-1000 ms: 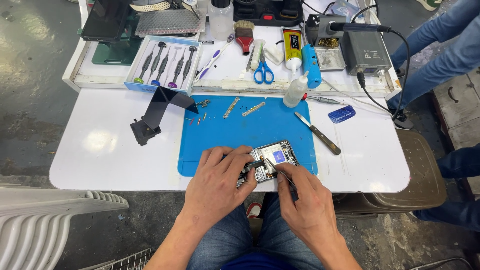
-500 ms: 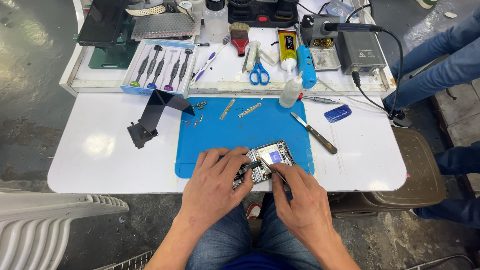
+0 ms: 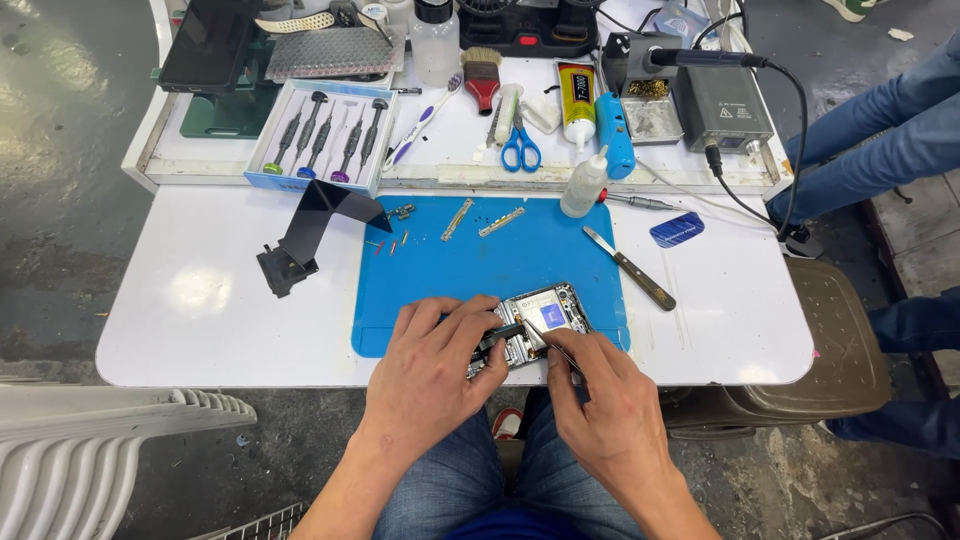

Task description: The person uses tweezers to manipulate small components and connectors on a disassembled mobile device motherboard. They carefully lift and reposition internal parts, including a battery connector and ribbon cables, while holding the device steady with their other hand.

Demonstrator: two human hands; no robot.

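Left hand [image 3: 432, 372], right hand [image 3: 598, 405], fingers curled

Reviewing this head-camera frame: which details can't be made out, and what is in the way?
- Opened phone: its near end is covered by the left hand.
- Thin tool in the right hand: its tip on the phone is too small to identify.
- Tiny screws on the blue mat: too small to count.
- Dark device: cut off by the top edge.
- Another person's legs: cut off by the right edge.
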